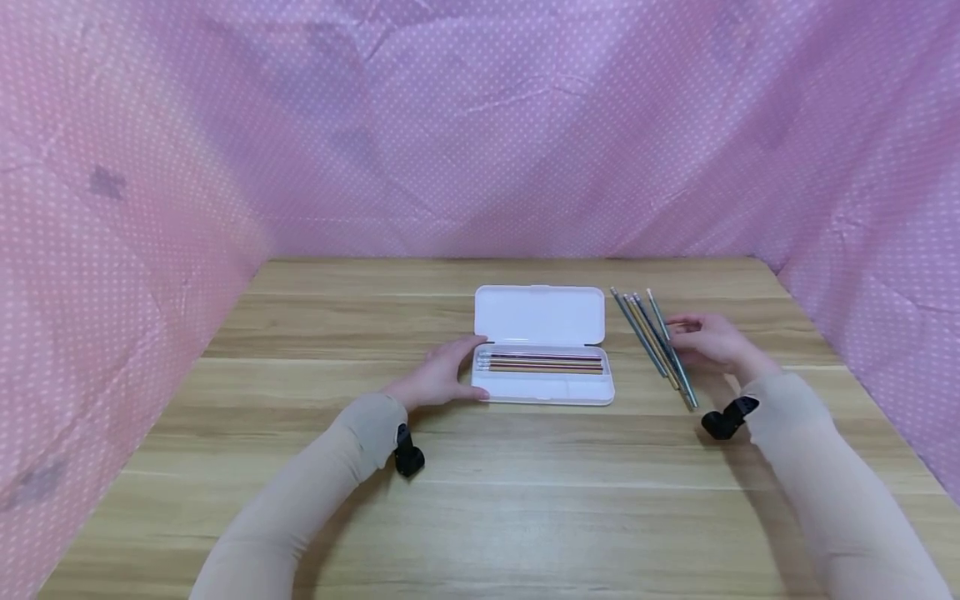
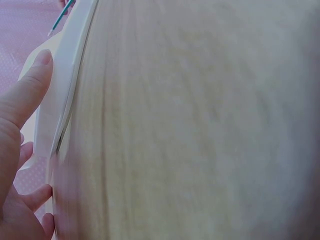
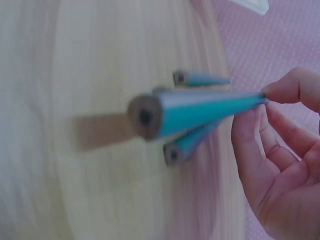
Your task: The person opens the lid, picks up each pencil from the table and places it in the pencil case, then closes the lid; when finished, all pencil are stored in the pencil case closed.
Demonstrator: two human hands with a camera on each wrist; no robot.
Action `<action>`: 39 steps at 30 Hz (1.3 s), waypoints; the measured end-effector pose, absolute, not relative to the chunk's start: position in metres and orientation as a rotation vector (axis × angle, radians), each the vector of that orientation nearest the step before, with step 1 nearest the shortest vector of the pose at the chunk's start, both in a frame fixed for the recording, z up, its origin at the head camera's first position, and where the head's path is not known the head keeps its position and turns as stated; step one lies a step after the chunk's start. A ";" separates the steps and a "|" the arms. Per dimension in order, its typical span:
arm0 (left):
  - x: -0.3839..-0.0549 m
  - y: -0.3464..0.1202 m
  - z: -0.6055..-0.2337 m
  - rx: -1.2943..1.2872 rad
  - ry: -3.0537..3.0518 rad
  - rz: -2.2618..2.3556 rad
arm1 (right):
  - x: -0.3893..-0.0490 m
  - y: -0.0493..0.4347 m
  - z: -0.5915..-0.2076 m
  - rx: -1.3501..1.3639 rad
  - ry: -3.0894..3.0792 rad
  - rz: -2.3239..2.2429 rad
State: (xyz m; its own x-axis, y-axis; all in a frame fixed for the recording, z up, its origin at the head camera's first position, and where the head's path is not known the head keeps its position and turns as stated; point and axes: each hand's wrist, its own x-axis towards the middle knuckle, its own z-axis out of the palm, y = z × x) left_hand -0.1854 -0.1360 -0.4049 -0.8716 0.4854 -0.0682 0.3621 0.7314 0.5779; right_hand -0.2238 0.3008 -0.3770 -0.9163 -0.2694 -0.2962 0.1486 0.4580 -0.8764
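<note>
A white plastic pencil case (image 1: pixel 528 388) lies on the wooden table with its lid (image 1: pixel 538 315) tipped back. Several striped pencils (image 1: pixel 546 364) lie side by side in its far compartment. My left hand (image 1: pixel 438 372) holds the case's left end, thumb at the near corner and fingers near the hinge; in the left wrist view the thumb (image 2: pixel 32 87) lies along the wall. To the right, my right hand (image 1: pixel 708 340) pinches a teal pencil (image 3: pixel 210 111) between thumb and fingertip. Its unsharpened end points at the wrist camera, slightly above the others.
Several loose pencils (image 1: pixel 647 337), gold and dark or teal, lie slanted on the table (image 1: pixel 525 500) between the case and my right hand. A pink dotted cloth (image 1: pixel 480 167) hangs behind the table and on both sides.
</note>
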 end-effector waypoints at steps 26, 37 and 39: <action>-0.187 -0.135 -0.410 0.657 2.709 0.828 | -0.211 0.229 -0.348 -0.325 2.386 -1.407; -0.185 -0.135 -0.405 0.647 2.725 0.794 | -0.220 0.193 -0.346 -0.520 2.487 -1.534; -0.185 -0.135 -0.405 0.655 2.732 0.788 | -0.222 0.187 -0.344 -0.602 2.546 -1.470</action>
